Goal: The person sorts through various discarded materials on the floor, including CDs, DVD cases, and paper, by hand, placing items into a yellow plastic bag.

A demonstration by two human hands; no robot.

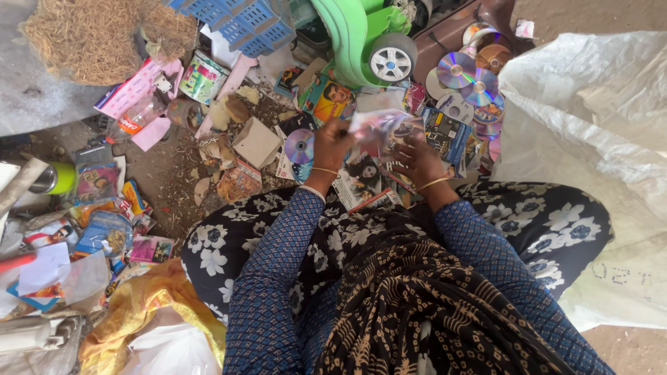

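From the head camera we look down at our two hands above a litter-strewn dirt floor. Our left hand and right hand hold between them a crinkled, clear plastic sleeve with printed paper inside. The sleeve lies stretched from one hand to the other: the left fingers are curled and pinch its left end, while the right fingers are pressed onto its lower right part; we cannot tell how tightly they close. The sleeve hangs above a heap of printed disc covers just past our knees.

A shiny silver disc lies on the floor just beside the left hand. More silver discs are scattered toward the far right, near the edge of a large white woven sack. A green plastic toy car with a white wheel stands beyond the hands, and a blue plastic crate sits at the far edge.
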